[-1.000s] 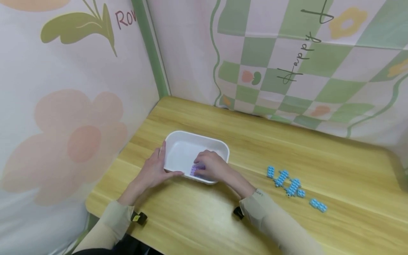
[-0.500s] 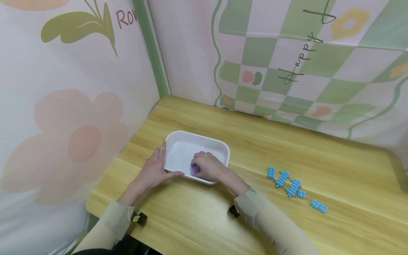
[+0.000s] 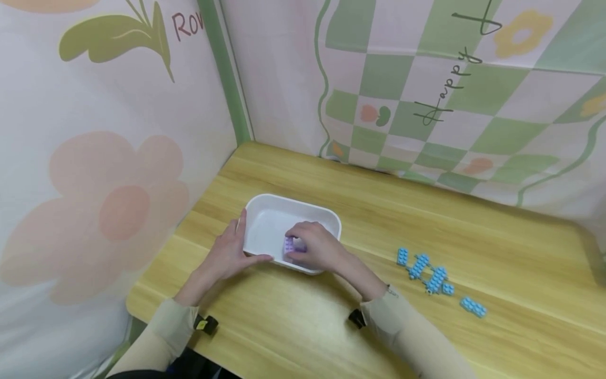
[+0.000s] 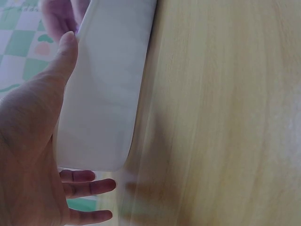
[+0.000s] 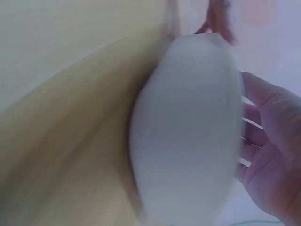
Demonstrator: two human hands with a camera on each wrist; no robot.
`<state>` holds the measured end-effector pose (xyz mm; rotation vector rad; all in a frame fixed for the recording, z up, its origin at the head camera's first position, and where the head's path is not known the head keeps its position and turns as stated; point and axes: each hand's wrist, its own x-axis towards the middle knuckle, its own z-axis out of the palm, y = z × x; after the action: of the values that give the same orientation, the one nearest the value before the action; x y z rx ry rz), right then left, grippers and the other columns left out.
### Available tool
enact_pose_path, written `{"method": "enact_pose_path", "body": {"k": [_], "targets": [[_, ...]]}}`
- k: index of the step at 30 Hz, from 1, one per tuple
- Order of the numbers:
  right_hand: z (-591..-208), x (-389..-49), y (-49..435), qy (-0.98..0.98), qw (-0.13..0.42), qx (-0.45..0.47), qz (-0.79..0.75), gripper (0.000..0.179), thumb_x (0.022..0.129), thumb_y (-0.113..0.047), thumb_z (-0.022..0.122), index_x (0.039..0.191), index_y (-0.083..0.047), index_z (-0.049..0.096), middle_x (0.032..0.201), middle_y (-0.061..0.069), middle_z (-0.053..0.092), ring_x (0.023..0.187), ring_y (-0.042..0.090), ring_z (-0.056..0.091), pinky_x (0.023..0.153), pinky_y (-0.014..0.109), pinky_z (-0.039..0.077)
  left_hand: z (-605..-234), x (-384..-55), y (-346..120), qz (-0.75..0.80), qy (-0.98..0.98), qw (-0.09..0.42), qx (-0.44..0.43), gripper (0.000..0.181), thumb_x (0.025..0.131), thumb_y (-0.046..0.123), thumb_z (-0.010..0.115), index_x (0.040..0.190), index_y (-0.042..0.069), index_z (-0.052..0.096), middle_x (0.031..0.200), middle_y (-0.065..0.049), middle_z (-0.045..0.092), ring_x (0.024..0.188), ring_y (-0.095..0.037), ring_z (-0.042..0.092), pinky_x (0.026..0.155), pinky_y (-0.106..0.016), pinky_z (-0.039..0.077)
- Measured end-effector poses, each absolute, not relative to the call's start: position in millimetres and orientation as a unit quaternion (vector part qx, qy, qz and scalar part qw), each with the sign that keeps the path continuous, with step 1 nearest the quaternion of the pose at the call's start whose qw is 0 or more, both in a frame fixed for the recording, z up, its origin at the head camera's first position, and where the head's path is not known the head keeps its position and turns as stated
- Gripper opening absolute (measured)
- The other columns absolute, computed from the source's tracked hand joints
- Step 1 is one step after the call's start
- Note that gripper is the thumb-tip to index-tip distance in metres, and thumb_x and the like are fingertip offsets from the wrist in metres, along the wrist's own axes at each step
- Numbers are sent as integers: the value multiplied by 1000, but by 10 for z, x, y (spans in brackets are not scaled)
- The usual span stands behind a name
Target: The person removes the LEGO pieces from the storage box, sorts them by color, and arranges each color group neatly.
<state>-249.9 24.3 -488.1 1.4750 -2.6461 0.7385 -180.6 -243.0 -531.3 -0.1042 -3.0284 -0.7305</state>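
Observation:
A white plastic tray [image 3: 270, 226] with rounded corners stands on the wooden table. My left hand [image 3: 229, 252] braces its near left corner, with the fingers straight along the end wall and the thumb along the near rim. In the left wrist view the thumb reaches along the wall and the other fingertips show past the tray's end. My right hand [image 3: 319, 247] reaches inside at the near right, its curled fingers and thumb around light purple toy building bricks [image 3: 289, 245]. The right wrist view shows the tray wall covering the right fingertips.
To the right on the wooden table [image 3: 360, 347] lie several light blue building bricks [image 3: 436, 279], some joined in a cluster. Single blue bricks lie at its left [image 3: 402, 256] and right [image 3: 473, 306]. Printed curtains [image 3: 416, 105] hang behind the table and along its left side.
The right hand drew together and back over the purple bricks, then its fingers and thumb spread wider around them. My left hand, the tray and the blue bricks stay in place.

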Motion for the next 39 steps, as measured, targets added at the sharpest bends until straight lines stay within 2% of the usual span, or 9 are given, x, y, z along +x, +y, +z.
{"method": "enact_pose_path", "body": {"k": [6,12,16,20,26,29,35,39], "targets": [[-4725,-2295,478,-851,41,455,261,42,90,-29,91,123,-6,78,119,11,80,114,32,74,108,54,58,-5305,-1806,-2413,-237,-971,8,-32,144,82,71,88,174,-5,7,147,-34,54,116,-42,67,99,-56,63],[-4726,-2124,772,-856,41,428,288,44,91,-26,90,127,-5,77,121,9,80,114,29,73,108,54,58,-5305,-1805,-2407,-241,-970,9,-31,144,81,70,89,174,-5,7,147,-33,54,114,-40,66,98,-55,63],[-4772,-2032,979,-865,43,399,300,44,89,-21,92,127,-4,78,122,9,80,116,29,74,110,58,57,-5303,-1805,-2405,-244,-969,9,-31,145,81,69,89,174,-5,7,146,-33,55,112,-38,66,97,-54,63],[-4819,-1957,1213,-868,56,370,326,42,84,-12,94,123,-5,79,119,7,82,110,28,75,104,58,60,-5305,-1799,-2401,-243,-969,4,-29,145,81,70,89,174,-5,7,147,-33,54,112,-38,65,97,-54,63],[-4927,-1869,1560,-868,103,352,336,46,78,-3,97,120,-5,80,114,5,82,102,25,77,91,49,67,-5308,-1800,-2405,-245,-969,1,-27,145,81,70,88,174,-5,6,149,-33,53,115,-39,65,99,-55,62],[-4980,-1820,1718,-873,118,339,329,49,75,-4,98,121,-5,80,114,4,82,102,24,77,90,48,67,-5304,-1812,-2409,-250,-968,0,-27,145,81,69,89,175,-3,5,149,-32,53,115,-39,65,99,-55,62],[-5093,-1704,2006,-898,123,303,295,51,74,-11,99,121,-6,79,116,5,82,104,28,77,92,55,65,-5303,-1819,-2416,-247,-969,-2,-30,145,82,70,88,174,-4,4,148,-33,53,113,-38,64,98,-54,62],[-5185,-1644,2165,-911,121,289,268,50,74,-14,99,119,-6,80,114,5,82,102,30,76,91,56,64,-5307,-1823,-2410,-248,-968,-5,-29,145,82,70,88,175,-3,4,150,-32,52,115,-38,64,99,-54,62]]}}
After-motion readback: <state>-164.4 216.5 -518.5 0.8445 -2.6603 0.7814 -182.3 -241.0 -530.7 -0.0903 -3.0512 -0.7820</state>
